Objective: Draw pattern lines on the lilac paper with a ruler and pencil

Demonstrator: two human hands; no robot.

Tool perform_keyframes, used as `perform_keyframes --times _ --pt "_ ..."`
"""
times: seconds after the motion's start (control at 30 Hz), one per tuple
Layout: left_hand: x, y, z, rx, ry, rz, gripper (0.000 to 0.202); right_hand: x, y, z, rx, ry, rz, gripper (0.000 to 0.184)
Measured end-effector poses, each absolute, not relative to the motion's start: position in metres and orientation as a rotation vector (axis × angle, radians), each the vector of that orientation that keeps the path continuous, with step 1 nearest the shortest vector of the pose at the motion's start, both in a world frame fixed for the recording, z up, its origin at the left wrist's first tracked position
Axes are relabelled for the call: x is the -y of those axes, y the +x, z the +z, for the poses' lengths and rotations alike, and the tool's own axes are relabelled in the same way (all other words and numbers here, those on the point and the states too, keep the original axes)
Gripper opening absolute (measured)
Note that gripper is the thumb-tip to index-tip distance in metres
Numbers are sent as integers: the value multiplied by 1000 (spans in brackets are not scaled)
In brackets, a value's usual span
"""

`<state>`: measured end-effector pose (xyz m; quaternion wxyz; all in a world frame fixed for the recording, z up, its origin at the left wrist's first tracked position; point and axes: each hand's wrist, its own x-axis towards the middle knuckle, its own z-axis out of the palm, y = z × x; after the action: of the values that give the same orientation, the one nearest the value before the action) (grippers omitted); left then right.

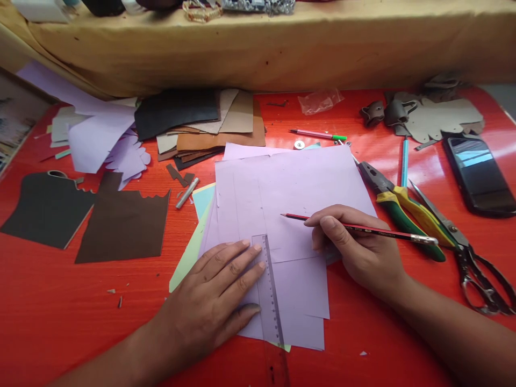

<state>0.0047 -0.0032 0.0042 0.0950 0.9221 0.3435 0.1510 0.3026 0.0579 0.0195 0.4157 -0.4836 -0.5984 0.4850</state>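
Observation:
Lilac paper sheets [298, 183] lie stacked at the middle of the red table, with faint pencil lines on the top one. My left hand [226, 285] rests flat on the paper, its fingertips on the left edge of a clear plastic ruler [272, 306]. The ruler runs from the paper toward the table's near edge. In my right hand [358, 252] is a red and black pencil [379, 230], held between thumb and fingers. Its tip points left over the paper, to the right of the ruler's top end. Whether the tip touches the paper I cannot tell.
On the right lie pliers [399, 204], scissors [459, 242] and a phone [479, 174]. Dark leather pieces [124, 226] and lilac paper scraps [97, 140] are on the left. Stacked leather [217, 141] sits behind the paper, near a pink pen [314, 134]. A cloth-covered ledge [262, 59] borders the back.

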Motion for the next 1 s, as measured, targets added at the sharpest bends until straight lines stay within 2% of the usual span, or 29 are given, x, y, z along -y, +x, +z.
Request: perform_keyframes --times 0.43,1.0 --pt "10 10 6 -1018 2841 661 28 -44 298 23 1583 -1056 1264 31" --pt "8 13 3 -996 2806 675 29 -48 295 21 1721 -1105 1275 36"
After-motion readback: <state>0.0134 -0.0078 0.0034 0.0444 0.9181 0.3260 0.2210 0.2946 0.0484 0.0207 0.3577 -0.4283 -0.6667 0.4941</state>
